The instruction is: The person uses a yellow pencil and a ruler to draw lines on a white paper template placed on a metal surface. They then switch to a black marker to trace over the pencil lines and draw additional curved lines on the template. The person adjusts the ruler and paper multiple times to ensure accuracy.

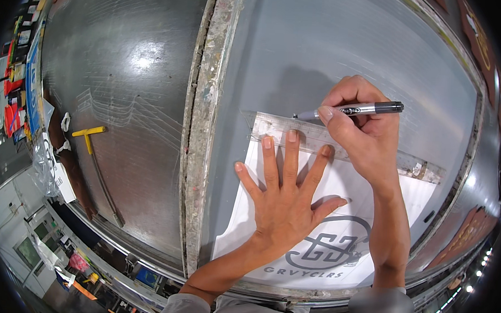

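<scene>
With its fingers spread, my left hand (284,209) lies flat, its fingertips pressing on a clear ruler (270,124). A white sheet of paper (241,218) with a dark grey printed emblem and lettering extends below the ruler and under this hand. My right hand (368,134) grips a marker pen (361,110) with a silver barrel and a black end. Its tip points left and meets the grey panel (336,42) at or just beside the ruler's far edge; whether it touches is hard to tell. Near the paper's right edge lies a small black object, perhaps a cap (429,216).
A worn, paint-spotted frame bar (208,97) divides the panel from a darker glossy one (131,167) at left. On that one rests a yellow T-handled tool (100,163) with a metal shaft. Clear plastic wrap (44,171) and shelves of supplies stand beyond the left edge.
</scene>
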Tool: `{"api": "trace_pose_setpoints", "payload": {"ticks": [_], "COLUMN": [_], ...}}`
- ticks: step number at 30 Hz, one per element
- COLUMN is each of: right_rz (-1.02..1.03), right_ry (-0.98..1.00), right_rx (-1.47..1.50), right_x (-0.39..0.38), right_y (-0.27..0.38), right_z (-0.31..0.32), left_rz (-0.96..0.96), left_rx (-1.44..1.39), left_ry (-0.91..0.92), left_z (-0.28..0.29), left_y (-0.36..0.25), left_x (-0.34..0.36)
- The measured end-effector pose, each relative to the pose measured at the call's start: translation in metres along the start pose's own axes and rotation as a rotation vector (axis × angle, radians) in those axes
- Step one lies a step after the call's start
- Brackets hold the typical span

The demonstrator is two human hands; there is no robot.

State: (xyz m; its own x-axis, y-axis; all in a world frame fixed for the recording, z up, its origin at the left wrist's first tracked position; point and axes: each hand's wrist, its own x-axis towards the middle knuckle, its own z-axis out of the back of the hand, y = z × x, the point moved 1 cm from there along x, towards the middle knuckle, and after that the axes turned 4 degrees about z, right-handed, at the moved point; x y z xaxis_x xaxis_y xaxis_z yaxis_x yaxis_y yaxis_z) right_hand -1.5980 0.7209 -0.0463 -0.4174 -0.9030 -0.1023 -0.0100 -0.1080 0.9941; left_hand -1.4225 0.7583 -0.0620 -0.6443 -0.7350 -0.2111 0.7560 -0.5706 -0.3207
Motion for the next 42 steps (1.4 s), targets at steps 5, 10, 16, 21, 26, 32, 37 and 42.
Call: {"api": "trace_pose_setpoints", "payload": {"ticks": [5,10,16,21,26,32,37,42], "right_rz": [0.143,0.075,0.073,0.101,0.199,0.134,0.079,0.138], "right_ry": [-0.014,0.011,0.072,0.081,0.174,0.114,0.140,0.143], "right_rx": [-0.057,0.008,-0.021,-0.049,-0.161,-0.127,-0.147,-0.283], "right_x": [0.002,0.007,0.012,0.015,0.018,0.016,0.009,-0.001], "right_y": [-0.012,-0.005,-0.008,-0.006,-0.010,-0.003,0.007,0.005], "right_z": [-0.005,-0.019,-0.030,-0.034,-0.029,-0.030,-0.006,0.029], "left_rz": [0.014,0.031,0.035,0.025,0.028,0.038,0.015,0.001], "left_rx": [-0.035,-0.078,-0.097,-0.110,-0.115,-0.100,-0.038,-0.012], "left_ry": [-0.011,-0.011,-0.011,-0.025,-0.006,0.009,-0.027,-0.009], "left_z": [-0.001,-0.001,-0.002,-0.002,-0.002,-0.001,-0.002,0.001], "left_y": [0.001,0.000,0.000,0.000,0.001,0.000,0.001,-0.001], "left_x": [-0.001,-0.001,-0.001,-0.002,-0.002,-0.002,-0.001,0.001]}}
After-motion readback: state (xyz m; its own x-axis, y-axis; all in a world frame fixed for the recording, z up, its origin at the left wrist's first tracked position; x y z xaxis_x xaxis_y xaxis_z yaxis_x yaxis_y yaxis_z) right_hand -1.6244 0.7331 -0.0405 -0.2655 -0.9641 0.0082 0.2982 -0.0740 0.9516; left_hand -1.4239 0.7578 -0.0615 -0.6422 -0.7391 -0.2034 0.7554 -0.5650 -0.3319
